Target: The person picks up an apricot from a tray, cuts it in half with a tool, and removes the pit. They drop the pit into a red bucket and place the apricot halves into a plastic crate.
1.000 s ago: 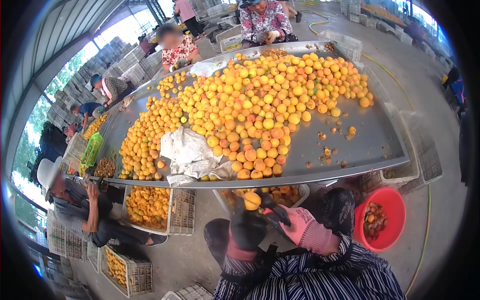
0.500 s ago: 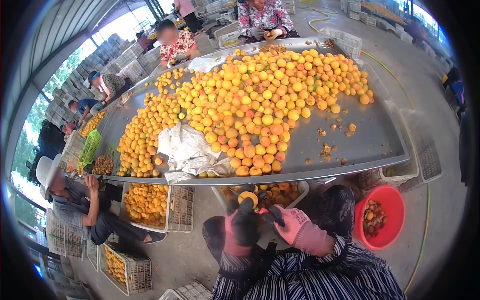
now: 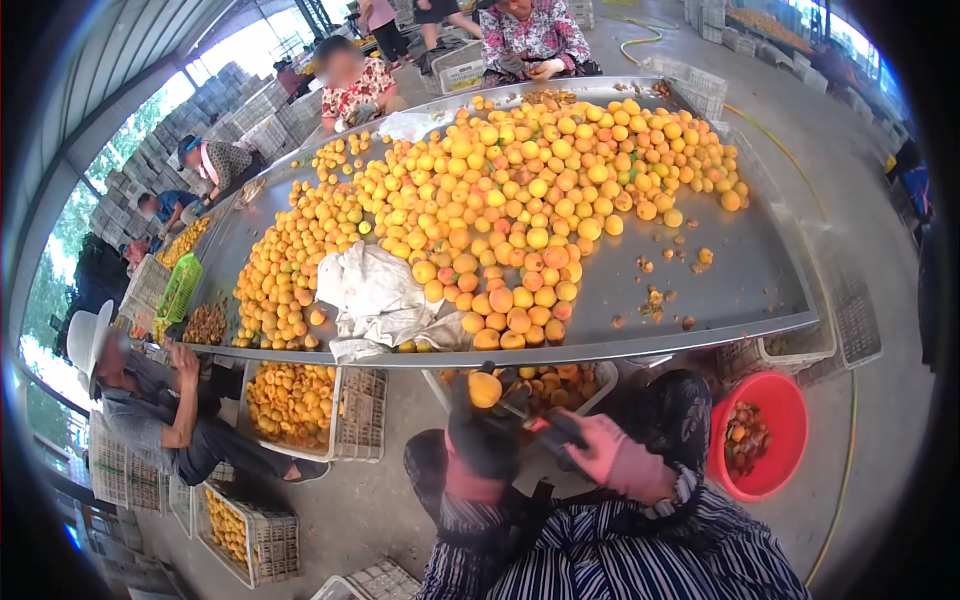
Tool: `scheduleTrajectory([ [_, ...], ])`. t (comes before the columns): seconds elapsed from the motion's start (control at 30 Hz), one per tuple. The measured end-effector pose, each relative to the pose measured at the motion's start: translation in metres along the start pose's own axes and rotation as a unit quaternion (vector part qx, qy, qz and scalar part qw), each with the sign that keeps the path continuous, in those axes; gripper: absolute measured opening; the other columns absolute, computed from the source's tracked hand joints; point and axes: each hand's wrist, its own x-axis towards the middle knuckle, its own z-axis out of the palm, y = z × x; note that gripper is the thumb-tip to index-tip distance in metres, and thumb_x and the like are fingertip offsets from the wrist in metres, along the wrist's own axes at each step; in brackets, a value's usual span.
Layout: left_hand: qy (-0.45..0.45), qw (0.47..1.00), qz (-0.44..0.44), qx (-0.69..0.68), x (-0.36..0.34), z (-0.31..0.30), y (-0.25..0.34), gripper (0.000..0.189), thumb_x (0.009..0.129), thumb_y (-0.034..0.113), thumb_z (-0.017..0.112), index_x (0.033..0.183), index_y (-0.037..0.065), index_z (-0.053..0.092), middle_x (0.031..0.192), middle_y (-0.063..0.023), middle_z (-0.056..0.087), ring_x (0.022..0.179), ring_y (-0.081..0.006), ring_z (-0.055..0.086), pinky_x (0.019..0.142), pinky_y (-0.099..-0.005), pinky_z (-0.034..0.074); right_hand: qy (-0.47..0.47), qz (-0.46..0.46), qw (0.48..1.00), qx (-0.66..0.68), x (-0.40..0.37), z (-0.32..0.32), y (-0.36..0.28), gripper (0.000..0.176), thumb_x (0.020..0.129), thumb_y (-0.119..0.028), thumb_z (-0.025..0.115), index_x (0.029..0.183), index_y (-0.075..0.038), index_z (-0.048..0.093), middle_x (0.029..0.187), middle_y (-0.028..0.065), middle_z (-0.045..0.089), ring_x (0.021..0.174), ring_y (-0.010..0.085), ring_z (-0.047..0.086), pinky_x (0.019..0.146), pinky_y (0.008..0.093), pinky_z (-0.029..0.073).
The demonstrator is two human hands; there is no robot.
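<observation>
My left hand (image 3: 482, 440), in a pink and black glove, grips a yellow-orange apricot (image 3: 485, 390) in its fingers, just below the table's front edge. To its right, my right hand (image 3: 600, 455), gloved alike, is closed around a small tool (image 3: 535, 425) with a red part; motion blur hides its exact kind. Under both hands stands a crate (image 3: 607, 376) holding orange fruit pieces (image 3: 560, 388), partly covered by my hands. Beyond, a large heap of apricots (image 3: 500, 200) lies on the metal table (image 3: 700, 270).
A crumpled white cloth (image 3: 365, 295) lies at the table's front. Right of my knee stands a red bucket (image 3: 785, 460) with scraps. Crates of fruit (image 3: 360, 415) stand at left near a seated person in a hat (image 3: 150, 400). Other people sit across the table.
The apricot in my left hand has risen slightly and tipped, showing a rounder face. My right hand has drawn a little away from it, to the right and down.
</observation>
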Motion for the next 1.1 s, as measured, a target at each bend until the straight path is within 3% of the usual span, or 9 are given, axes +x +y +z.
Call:
scheduleTrajectory([
  [0.07,0.004,1.000,-0.008,0.000,-0.004,0.018,0.003,0.051,0.094,0.043,0.043,0.123,0.002,0.046,0.106,-0.0145,0.057,0.103,-0.0260,0.055,0.093,-0.0421,0.044,0.187,-0.061,0.963,0.182,-0.005,-0.020,-0.004,0.055,0.076,-0.006,0.059,0.127,0.001,0.042,0.098,0.0213,0.060,0.087,0.0355,0.060,0.074,0.0396,0.048],
  [0.17,-0.051,0.999,-0.010,0.010,0.001,0.012,-0.016,0.039,0.094,0.033,0.045,0.117,0.001,0.050,0.107,-0.0136,0.057,0.105,-0.0240,0.053,0.091,-0.0362,0.043,0.355,-0.017,0.934,0.032,0.022,-0.020,-0.005,0.053,0.076,-0.014,0.063,0.122,0.005,0.044,0.092,0.0214,0.062,0.089,0.0375,0.060,0.078,0.0411,0.048],
  [0.27,-0.062,0.939,0.178,0.288,-0.005,0.025,-0.023,0.024,0.094,0.017,0.046,0.107,-0.001,0.054,0.106,-0.0109,0.057,0.103,-0.0197,0.053,0.085,-0.0291,0.044,0.289,0.038,0.955,0.057,0.047,0.003,-0.004,0.061,0.076,-0.018,0.064,0.127,0.006,0.039,0.102,0.0227,0.059,0.094,0.0372,0.059,0.080,0.0430,0.047],
  [0.33,-0.101,0.708,0.285,0.638,0.006,-0.006,-0.020,0.041,0.088,0.028,0.052,0.121,0.004,0.051,0.119,-0.0128,0.055,0.110,-0.0260,0.052,0.087,-0.0327,0.047,0.296,0.031,0.951,0.081,0.052,0.011,0.000,0.059,0.076,-0.018,0.064,0.126,0.004,0.040,0.102,0.0233,0.059,0.094,0.0381,0.058,0.078,0.0426,0.048],
  [0.37,-0.006,0.937,0.152,0.316,0.009,-0.004,-0.030,0.043,0.079,0.026,0.062,0.116,0.005,0.053,0.115,-0.0123,0.056,0.104,-0.0266,0.055,0.085,-0.0312,0.047,0.311,0.013,0.945,0.101,0.052,0.011,-0.004,0.055,0.077,-0.017,0.062,0.124,0.003,0.041,0.101,0.0229,0.059,0.093,0.0385,0.058,0.077,0.0419,0.048],
  [0.53,0.065,0.785,0.274,0.551,0.005,0.016,-0.023,0.037,0.074,0.023,0.070,0.103,0.006,0.056,0.104,-0.0085,0.059,0.092,-0.0223,0.060,0.079,-0.0287,0.047,0.398,-0.080,0.903,0.143,0.050,0.003,-0.026,0.040,0.080,-0.013,0.057,0.116,0.000,0.047,0.095,0.0212,0.060,0.091,0.0398,0.058,0.074,0.0406,0.049],
  [0.73,0.069,0.967,0.065,0.235,-0.015,0.037,-0.014,0.029,0.093,0.025,0.053,0.105,-0.001,0.058,0.099,-0.0059,0.062,0.086,-0.0125,0.060,0.075,-0.0249,0.048,0.333,-0.026,0.926,0.177,0.066,0.013,0.019,0.028,0.082,-0.011,0.056,0.107,-0.001,0.052,0.091,0.0200,0.060,0.091,0.0402,0.057,0.075,0.0380,0.047],
  [1.0,0.050,0.955,0.107,0.272,-0.020,0.034,-0.020,0.039,0.090,0.031,0.056,0.112,-0.001,0.052,0.104,-0.0100,0.059,0.089,-0.0165,0.060,0.068,-0.0266,0.051,0.389,-0.027,0.902,0.187,0.042,0.005,-0.025,0.035,0.080,-0.008,0.057,0.113,0.002,0.050,0.100,0.0241,0.059,0.100,0.0418,0.054,0.081,0.0397,0.046],
  [1.1,0.048,0.972,0.033,0.226,-0.025,0.032,-0.015,0.039,0.091,0.030,0.055,0.115,-0.001,0.051,0.109,-0.0111,0.058,0.096,-0.0198,0.059,0.072,-0.0288,0.053,0.320,-0.034,0.908,0.269,0.052,0.005,0.004,0.028,0.085,-0.007,0.055,0.112,0.002,0.053,0.099,0.0146,0.062,0.097,0.0244,0.059,0.082,0.0304,0.046],
])
